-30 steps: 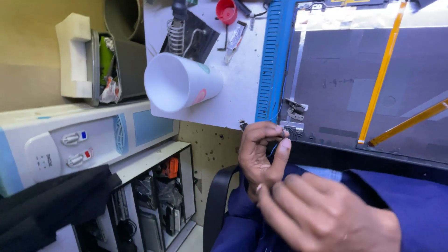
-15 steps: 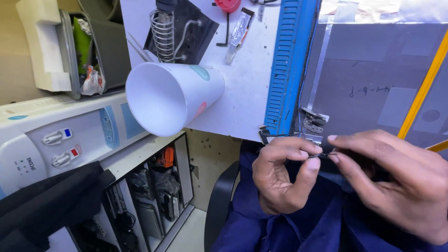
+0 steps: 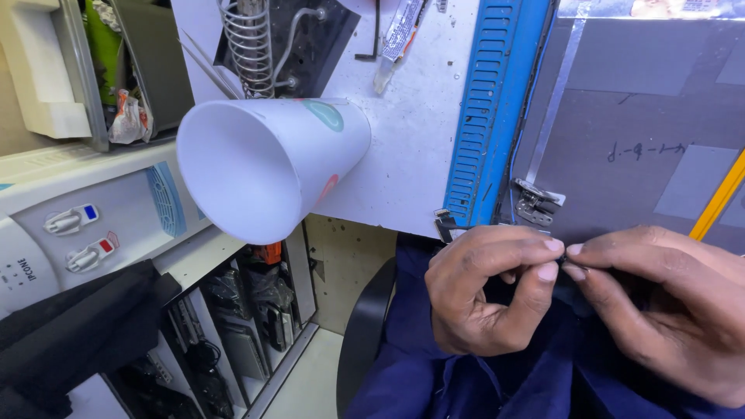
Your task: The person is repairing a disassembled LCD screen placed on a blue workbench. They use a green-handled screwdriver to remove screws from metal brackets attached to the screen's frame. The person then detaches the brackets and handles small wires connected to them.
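Observation:
My left hand (image 3: 489, 299) and my right hand (image 3: 663, 306) meet fingertip to fingertip just below the near edge of a grey laptop panel (image 3: 644, 116). Both pinch a small dark part (image 3: 565, 265) between thumb and forefinger; most of it is hidden by my fingers. A small metal hinge bracket (image 3: 535, 203) sits on the panel just above my hands. My blue clothing fills the space under both hands.
A white paper cup (image 3: 264, 163) lies on its side at the white bench's edge. A blue slotted strip (image 3: 493, 109) runs along the panel's left side. A soldering-iron stand (image 3: 252, 43), a water dispenser (image 3: 85, 225) and a yellow strip (image 3: 722, 198) are nearby.
The camera has moved closer to the bench edge. My right hand has shifted right, off my left hand, and both now pinch the small part with the fingertips.

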